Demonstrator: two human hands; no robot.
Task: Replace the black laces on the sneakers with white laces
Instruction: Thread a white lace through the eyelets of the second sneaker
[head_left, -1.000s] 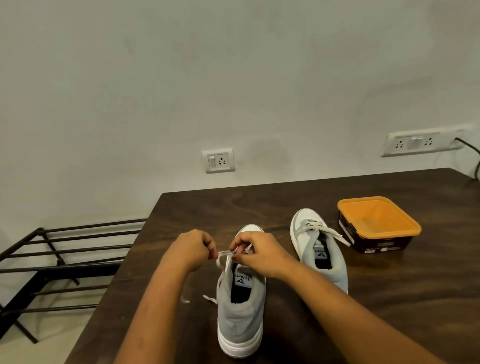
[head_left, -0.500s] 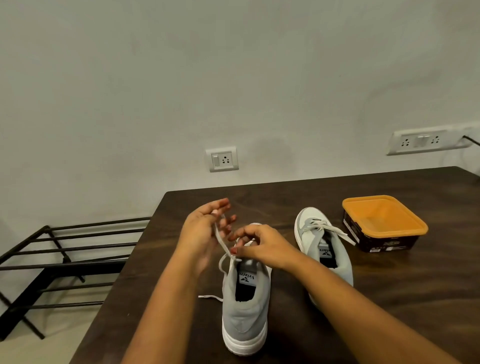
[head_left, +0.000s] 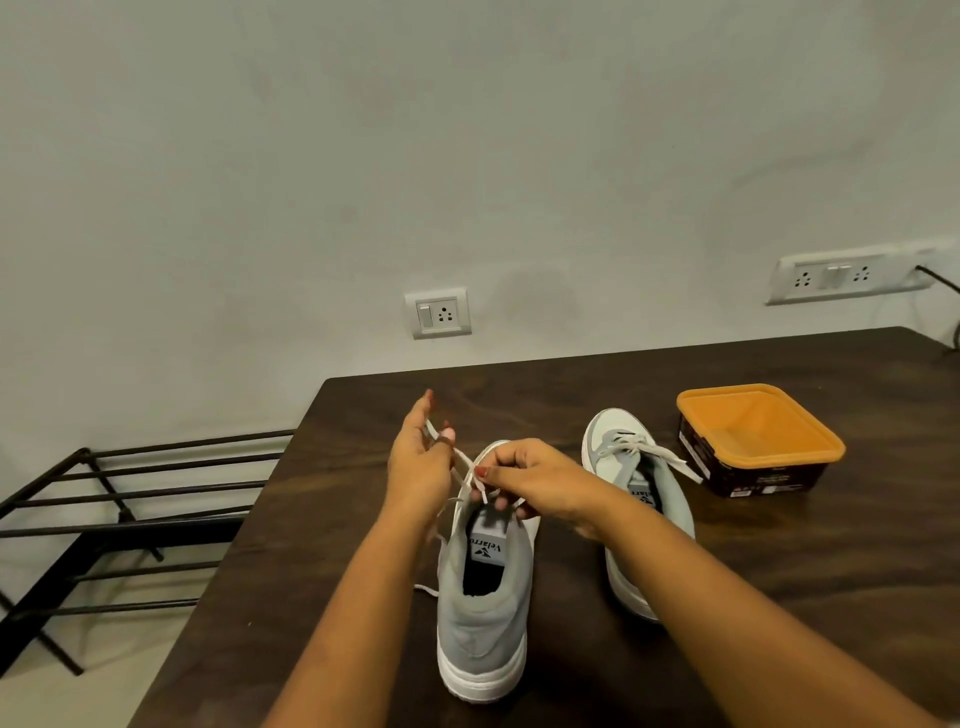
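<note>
The orange-lidded tub (head_left: 758, 441) sits on the table (head_left: 779, 597), contents hidden. Above the near sneaker (head_left: 485, 613), the left hand (head_left: 418, 467) pinches the white lace (head_left: 464, 464) raised; the right hand (head_left: 535, 478) pinches it at the tongue.

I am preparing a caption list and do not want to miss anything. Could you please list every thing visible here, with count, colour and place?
near sneaker: one, grey with white sole, on the table under the hands
far sneaker: one, same colours, right of it
loose lace: one, white, above the near sneaker
other lace: one, white, in the far sneaker
container: one, dark with orange lid, right of the far sneaker
table: one, dark brown
socket plates: two, white, on the wall
cable: one, black, by the right plate
rack: one, black metal, left of the table
left hand: pinches the loose lace
right hand: pinches the same lace
</note>
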